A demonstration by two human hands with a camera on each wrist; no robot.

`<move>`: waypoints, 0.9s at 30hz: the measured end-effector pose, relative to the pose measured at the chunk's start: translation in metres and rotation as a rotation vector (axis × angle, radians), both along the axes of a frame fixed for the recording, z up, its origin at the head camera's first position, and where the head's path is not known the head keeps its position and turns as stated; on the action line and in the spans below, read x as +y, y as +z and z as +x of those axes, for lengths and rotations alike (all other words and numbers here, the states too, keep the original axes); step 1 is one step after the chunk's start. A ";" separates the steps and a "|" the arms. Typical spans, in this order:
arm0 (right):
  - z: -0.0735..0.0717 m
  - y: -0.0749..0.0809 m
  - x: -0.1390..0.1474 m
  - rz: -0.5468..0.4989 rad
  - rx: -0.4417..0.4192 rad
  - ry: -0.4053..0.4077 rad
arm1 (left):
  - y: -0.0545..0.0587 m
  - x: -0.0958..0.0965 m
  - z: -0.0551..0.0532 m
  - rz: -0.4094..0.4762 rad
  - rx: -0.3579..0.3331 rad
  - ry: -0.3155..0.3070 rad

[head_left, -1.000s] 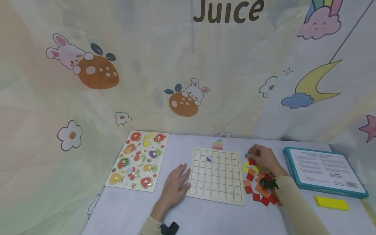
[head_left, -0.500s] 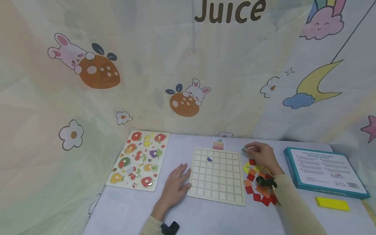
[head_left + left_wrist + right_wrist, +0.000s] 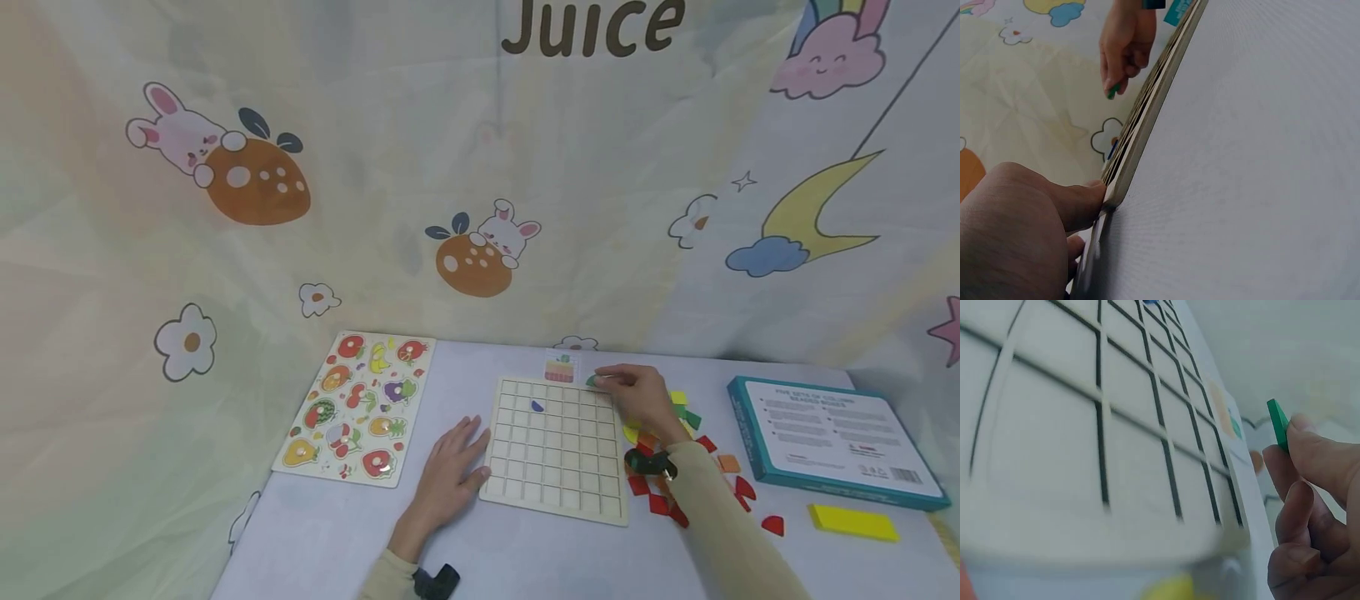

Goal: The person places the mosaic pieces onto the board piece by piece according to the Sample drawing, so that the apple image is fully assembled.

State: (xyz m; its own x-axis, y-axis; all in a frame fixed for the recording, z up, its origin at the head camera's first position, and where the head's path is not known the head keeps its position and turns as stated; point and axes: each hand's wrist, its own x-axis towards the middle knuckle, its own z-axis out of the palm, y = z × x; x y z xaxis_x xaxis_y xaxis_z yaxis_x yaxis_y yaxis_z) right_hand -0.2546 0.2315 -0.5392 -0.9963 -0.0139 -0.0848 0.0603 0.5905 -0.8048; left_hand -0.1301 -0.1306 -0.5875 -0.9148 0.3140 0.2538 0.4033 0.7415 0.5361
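Observation:
A square wooden grid board (image 3: 557, 454) lies flat on the table, with a small blue-purple half-round piece (image 3: 537, 406) in one of its upper cells. Fingers spread, my left hand (image 3: 447, 471) touches the board's left edge; in the left wrist view its thumb (image 3: 1079, 203) lies at the board's corner. My right hand (image 3: 637, 398) pinches a thin green piece (image 3: 1278, 425) between thumb and forefinger, held up over the board's far right corner. Just beyond the board's far edge lies a small picture card (image 3: 560, 367). The green piece's full outline is partly hidden by the fingertips.
Loose red pieces (image 3: 659, 504), with orange, yellow and green ones, lie right of the board, partly under the right forearm. A teal-edged box (image 3: 832, 437) and a yellow block (image 3: 853, 522) are farther right. A fruit puzzle board (image 3: 352, 408) lies at left.
My right hand has moved left from the loose pieces to the board's far right corner, carrying the green piece. More loose pieces now show behind it. The left hand has stayed at the board's edge.

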 end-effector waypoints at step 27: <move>-0.006 -0.019 -0.058 0.083 0.134 0.137 | 0.000 -0.001 -0.001 -0.011 -0.003 -0.003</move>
